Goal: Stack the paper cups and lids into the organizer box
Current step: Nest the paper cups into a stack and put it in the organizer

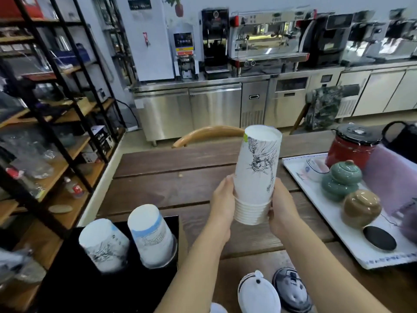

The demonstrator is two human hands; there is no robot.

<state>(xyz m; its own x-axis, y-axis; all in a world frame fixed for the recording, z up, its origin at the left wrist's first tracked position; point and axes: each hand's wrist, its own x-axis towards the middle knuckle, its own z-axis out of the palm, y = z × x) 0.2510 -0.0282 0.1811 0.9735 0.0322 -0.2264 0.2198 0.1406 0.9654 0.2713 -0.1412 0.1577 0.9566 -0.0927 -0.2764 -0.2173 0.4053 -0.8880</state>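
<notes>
The black organizer box (117, 288) holds two upside-down cup stacks (103, 243) (152, 237) in its holes. The left hand (222, 205) and right hand (282, 211) squeeze a tall stack of paper cups (256, 175) above the wooden table (171, 177). Two lid piles (258, 294) (292, 290) are cut off below. A white tray (343, 233) with jars sits right.

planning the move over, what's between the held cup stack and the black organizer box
In the head view, only bare wooden table and the left forearm lie between the cup stack, held by both hands, and the organizer box.
</notes>
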